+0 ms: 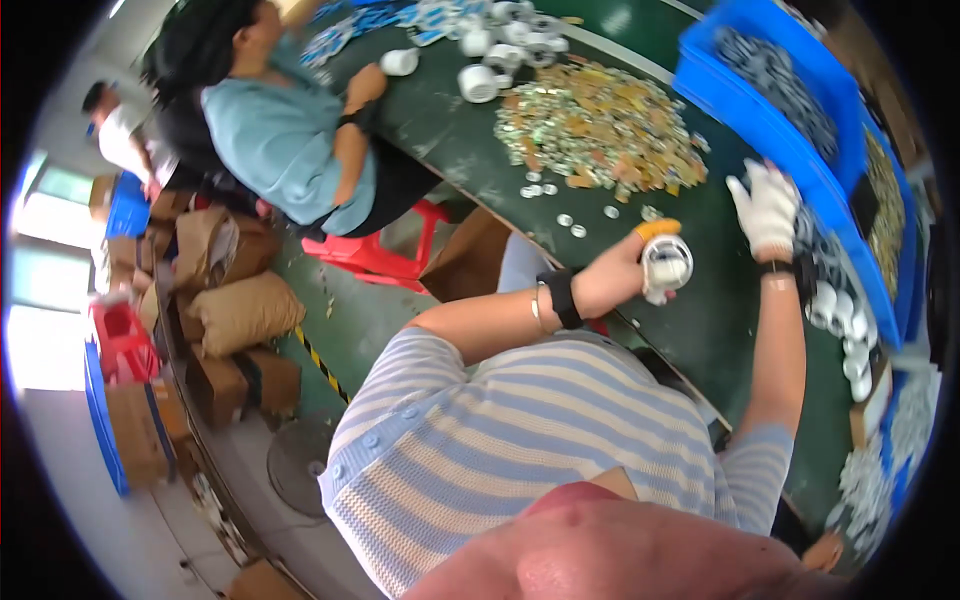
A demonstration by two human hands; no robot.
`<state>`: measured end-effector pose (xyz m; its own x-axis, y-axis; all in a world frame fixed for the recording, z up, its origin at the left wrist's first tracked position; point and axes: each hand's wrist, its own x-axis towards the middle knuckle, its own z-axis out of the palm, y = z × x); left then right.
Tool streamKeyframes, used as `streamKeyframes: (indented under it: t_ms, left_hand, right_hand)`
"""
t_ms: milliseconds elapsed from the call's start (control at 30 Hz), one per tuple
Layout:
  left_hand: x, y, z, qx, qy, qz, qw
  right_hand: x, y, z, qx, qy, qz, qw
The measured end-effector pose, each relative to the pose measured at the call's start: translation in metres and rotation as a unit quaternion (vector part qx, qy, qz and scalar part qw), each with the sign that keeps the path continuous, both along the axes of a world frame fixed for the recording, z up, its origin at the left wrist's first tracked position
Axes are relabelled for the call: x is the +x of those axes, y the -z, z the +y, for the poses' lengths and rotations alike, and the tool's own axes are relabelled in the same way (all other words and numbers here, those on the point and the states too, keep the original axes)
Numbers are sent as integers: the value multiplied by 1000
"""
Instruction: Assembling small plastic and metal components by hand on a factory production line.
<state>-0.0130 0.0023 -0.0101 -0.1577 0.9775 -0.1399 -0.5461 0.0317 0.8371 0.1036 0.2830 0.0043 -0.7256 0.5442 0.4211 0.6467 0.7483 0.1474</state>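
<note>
My left hand [612,276] is closed around a white round cup-shaped part [668,262] with a shiny rim, held above the dark green table [700,335]. An orange cover sits on one of its digits. Over to the right, my right hand [765,208], in a white knit glove, rests against the near side of a blue bin [815,185]. Its fingers are apart, and I see nothing held in them. Beyond my left hand spreads a heap of small gold and silvery pieces [600,130], with several small pale discs [565,220] scattered before it.
Grey ring-like pieces [775,85] fill the blue bin. White cylindrical parts stand at right [840,312] and at the far side [480,82]. A co-worker in a teal top [270,140] sits at left by a red stool [375,258]. Cartons [215,385] and a sack [245,312] line the floor.
</note>
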Motion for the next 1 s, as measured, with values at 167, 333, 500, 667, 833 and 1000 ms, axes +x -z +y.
streamKeyframes:
  t_ms: [167, 333, 500, 667, 833, 1000]
  left_hand:
    - [-13, -7, -19, -26, 14, 6, 1000]
    - [-16, -10, -22, -12, 39, -42, 998]
    - [-3, -10, -1, 18, 94, 4, 995]
    - [-20, -19, -7, 32, 101, 156, 982]
    - [-30, -36, -11, 95, 73, 532, 839]
    - [-17, -49, -2, 91, 131, 597, 786]
  right_hand:
    - [36, 3, -71, -73, -92, 34, 993]
    - [75, 5, -91, -40, -199, -2, 979]
    - [103, -6, -87, -18, -125, 19, 992]
    - [100, -41, -138, -90, -125, 110, 982]
    - [113, -23, -164, -187, -121, 216, 951]
    - [126, -24, -169, -242, -196, 259, 915]
